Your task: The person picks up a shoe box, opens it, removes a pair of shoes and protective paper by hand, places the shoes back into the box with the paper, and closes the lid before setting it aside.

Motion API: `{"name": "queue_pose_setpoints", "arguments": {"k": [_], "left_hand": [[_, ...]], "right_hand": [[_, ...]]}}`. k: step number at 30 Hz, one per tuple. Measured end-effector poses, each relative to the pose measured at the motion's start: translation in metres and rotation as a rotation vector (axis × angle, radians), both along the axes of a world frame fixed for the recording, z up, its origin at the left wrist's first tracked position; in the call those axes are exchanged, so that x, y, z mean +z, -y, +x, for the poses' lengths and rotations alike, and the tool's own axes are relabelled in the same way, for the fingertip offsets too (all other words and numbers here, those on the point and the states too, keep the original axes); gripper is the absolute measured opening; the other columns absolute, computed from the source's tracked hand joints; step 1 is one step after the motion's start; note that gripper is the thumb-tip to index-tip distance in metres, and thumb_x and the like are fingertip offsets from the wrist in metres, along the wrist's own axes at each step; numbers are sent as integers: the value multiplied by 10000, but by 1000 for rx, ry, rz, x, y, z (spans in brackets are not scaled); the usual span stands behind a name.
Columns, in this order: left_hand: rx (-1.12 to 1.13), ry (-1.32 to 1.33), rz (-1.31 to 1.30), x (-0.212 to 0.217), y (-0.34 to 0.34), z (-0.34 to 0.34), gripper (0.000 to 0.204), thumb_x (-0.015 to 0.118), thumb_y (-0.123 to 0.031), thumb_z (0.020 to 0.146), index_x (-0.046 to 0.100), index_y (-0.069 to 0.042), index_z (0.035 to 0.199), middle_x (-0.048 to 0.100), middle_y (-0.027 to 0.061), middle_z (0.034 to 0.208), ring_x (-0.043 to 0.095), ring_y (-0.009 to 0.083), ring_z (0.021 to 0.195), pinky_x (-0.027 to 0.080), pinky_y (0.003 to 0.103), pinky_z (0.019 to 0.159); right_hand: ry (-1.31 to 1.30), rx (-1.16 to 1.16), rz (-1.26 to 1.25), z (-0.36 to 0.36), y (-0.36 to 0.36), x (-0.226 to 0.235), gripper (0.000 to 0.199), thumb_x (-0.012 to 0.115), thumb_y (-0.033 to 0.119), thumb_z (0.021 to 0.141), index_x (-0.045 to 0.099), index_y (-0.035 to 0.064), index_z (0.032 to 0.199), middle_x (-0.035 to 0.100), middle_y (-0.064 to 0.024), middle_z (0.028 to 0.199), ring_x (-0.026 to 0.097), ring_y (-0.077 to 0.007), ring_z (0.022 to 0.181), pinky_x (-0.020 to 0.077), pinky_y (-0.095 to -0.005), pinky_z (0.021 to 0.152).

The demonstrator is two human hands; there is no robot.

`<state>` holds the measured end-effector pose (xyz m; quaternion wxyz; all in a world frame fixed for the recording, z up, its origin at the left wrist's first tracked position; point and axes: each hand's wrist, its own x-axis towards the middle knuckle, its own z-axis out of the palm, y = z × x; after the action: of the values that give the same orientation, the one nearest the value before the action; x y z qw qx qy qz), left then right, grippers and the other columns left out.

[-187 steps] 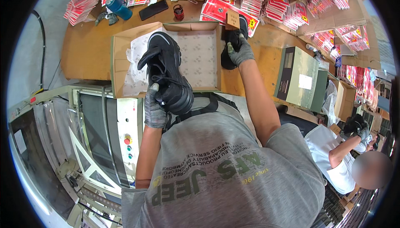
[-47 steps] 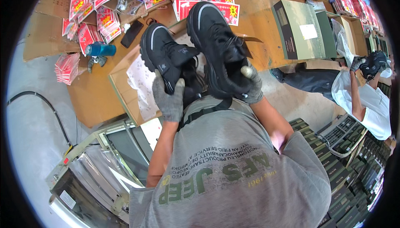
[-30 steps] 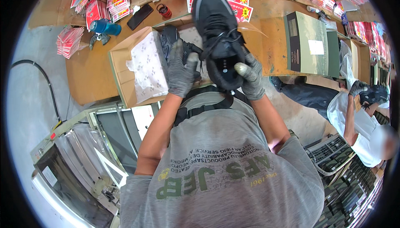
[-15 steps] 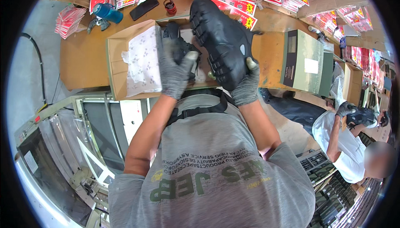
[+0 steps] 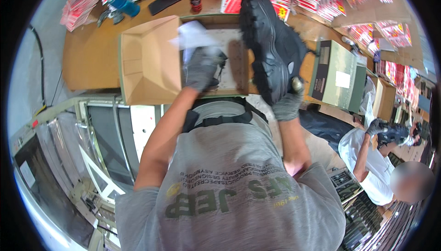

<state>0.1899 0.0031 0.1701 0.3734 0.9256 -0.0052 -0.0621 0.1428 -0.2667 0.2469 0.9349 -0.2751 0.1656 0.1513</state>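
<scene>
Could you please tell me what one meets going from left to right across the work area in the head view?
Leftmost stack of red-and-white packets, blue bottle, black phone, gloved left hand, raised black shoe, green box.

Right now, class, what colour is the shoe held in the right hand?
Mostly black; the shoe shows best in the head view.

Left fingers (image 5: 207, 55) blurred, right fingers (image 5: 297, 85) mostly hidden, both forearms (image 5: 166, 129) forward

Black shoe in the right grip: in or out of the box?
Out: the right grip holds the black shoe mostly right of the box in view, overlapping only its right edge.
</scene>
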Motion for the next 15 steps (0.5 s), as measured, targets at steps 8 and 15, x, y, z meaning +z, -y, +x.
{"name": "queue_pose_setpoints", "arguments": {"k": [8,15], "left_hand": [[-172,-47,-554,-24,10,-5,334,669,-280,863,679,-53,1108,563,207,1354,529,383,1247,415,480,1039],[-98,-136,765,-17,-55,11,916,620,-639,815,415,-87,1518,227,216,1633,180,428,1504,133,534,1217]], "right_hand": [[966,31,-1505,94,-34,98,709,868,213,685,582,54,1314,698,-119,1137,697,-229,1007,559,-371,907],[794,1678,-1787,182,-117,149,638,843,244,658,642,91,1244,718,-138,1115,707,-295,986,563,-389,862]]}}
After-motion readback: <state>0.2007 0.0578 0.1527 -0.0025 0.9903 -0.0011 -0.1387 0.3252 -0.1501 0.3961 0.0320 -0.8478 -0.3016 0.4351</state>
